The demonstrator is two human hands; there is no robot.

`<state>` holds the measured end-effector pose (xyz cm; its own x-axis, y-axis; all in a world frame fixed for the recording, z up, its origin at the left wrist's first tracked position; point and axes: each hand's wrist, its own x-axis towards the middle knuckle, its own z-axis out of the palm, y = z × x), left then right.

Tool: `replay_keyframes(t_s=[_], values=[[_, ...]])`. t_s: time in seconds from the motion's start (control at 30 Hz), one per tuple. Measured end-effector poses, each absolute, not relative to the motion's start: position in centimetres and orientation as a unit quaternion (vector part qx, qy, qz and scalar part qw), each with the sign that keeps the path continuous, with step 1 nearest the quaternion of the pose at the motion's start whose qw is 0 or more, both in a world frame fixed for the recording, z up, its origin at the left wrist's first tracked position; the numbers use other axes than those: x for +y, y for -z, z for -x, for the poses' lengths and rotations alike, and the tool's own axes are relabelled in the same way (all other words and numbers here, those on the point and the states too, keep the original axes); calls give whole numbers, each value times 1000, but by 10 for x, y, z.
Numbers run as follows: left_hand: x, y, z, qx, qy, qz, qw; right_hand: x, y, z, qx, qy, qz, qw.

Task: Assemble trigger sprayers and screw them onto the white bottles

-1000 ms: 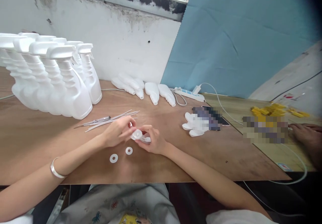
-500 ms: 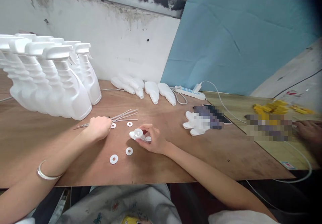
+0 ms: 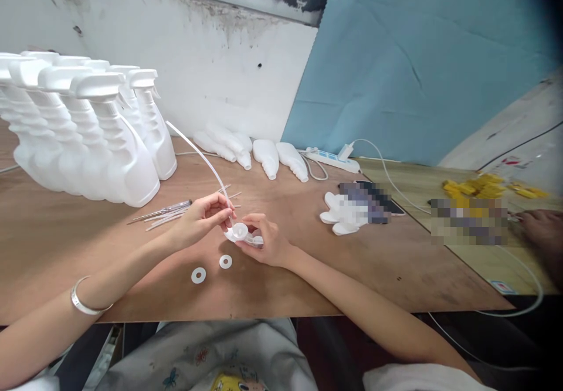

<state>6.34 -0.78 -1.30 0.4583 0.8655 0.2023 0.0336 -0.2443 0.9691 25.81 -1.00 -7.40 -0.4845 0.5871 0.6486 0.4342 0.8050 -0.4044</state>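
Observation:
My right hand point(image 3: 267, 241) grips a white spray-trigger head point(image 3: 241, 233) just above the wooden table point(image 3: 308, 274). My left hand point(image 3: 201, 220) pinches a long thin white dip tube point(image 3: 197, 153) near its lower end, and that end meets the round cap of the trigger head. The tube slants up and to the left. Two white washers point(image 3: 226, 261) lie on the table just in front of my hands. More thin tubes and a small screwdriver point(image 3: 169, 210) lie behind my left hand.
Several assembled white spray bottles point(image 3: 109, 145) stand at the back left. Several capless bottles point(image 3: 266, 159) lie by the wall, next to a power strip point(image 3: 331, 160). A white glove point(image 3: 341, 216) lies to the right. Another person's hand point(image 3: 539, 224) rests by yellow parts point(image 3: 472, 189).
My left hand reached back to the loose tubes, took one, and brought it to the trigger head. The right hand kept the head almost in place.

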Motion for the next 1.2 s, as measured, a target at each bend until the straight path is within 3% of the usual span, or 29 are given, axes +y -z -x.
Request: replay_keyframes(t_s=[0.47,1.2], values=[[-15,24,-70,317,-469,-665,487,-11,71,-258,-855,-139,282,412],[-14,25,-66,331,-445,-730,399,-10,72,-259,-856,-156,304,388]])
